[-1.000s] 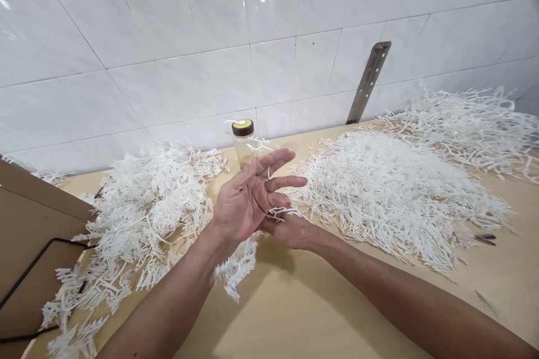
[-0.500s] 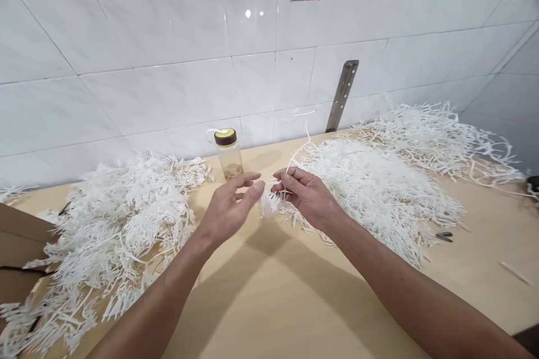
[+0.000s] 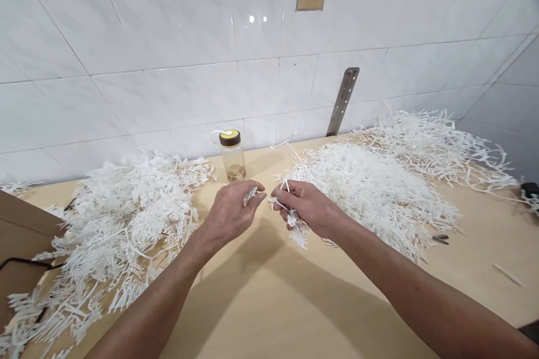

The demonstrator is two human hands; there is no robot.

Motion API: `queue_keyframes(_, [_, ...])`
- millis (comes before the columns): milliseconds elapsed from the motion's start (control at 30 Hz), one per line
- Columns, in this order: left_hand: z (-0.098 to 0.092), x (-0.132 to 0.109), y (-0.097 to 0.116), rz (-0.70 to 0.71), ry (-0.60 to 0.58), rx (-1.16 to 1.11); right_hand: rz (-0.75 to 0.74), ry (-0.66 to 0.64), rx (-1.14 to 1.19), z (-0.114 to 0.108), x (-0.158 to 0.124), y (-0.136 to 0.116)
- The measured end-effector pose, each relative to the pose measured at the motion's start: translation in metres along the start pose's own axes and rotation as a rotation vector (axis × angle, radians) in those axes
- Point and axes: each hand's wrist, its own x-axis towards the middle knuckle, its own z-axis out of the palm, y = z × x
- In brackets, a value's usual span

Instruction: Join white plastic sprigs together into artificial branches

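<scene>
Between the thumb and fingers of my left hand [image 3: 229, 207] sits a small frilly white piece [image 3: 250, 196], partly covered by the fingers. Opposite it, my right hand [image 3: 309, 205] pinches a thin white strand [image 3: 290, 151] that runs up and back toward the wall. Below those fingers hangs a white tuft [image 3: 298, 230]; the curled fingers hide part of it. A small gap separates the two sets of fingertips. To the left lies a heap of short white branched pieces [image 3: 126, 219]. On the right is a denser pile of white strands [image 3: 374, 190].
A clear bottle with a black and yellow lid [image 3: 232, 154] stands behind my left hand. Longer strands [image 3: 438, 140] lie at the back right. Small dark snips [image 3: 440, 239] and a white stick [image 3: 508, 275] rest on the tabletop. A cardboard box [image 3: 25, 230] borders the left.
My hands have drawn slightly apart. The left fingers have closed around a small white piece, and the tuft once between the hands now hangs under the right. The view has tilted up slightly.
</scene>
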Motion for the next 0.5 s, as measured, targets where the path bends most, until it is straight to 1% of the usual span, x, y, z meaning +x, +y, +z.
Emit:
queue_keyframes(67, [-0.004,0.000,-0.001,-0.042,0.007,-0.027,0.023,-0.027,0.087,-0.001,-0.002,0.007])
queue_keyframes(133, [-0.007,0.001,-0.002,-0.071,0.009,-0.026,0.008,-0.045,0.132,-0.001,-0.003,0.011])
queue_keyframes(200, [-0.010,0.002,-0.005,-0.080,-0.021,0.014,0.004,-0.042,0.154,0.000,-0.004,0.013])
queue_keyframes(300, [-0.011,0.004,-0.010,-0.086,-0.114,0.148,0.004,-0.046,0.203,0.000,-0.004,0.013])
queue_keyframes(400, [-0.007,0.005,-0.015,-0.082,-0.186,0.315,-0.005,-0.087,0.245,0.000,-0.002,0.016])
queue_keyframes(500, [-0.003,0.005,-0.019,-0.107,-0.250,0.441,-0.006,-0.112,0.192,0.003,-0.001,0.023])
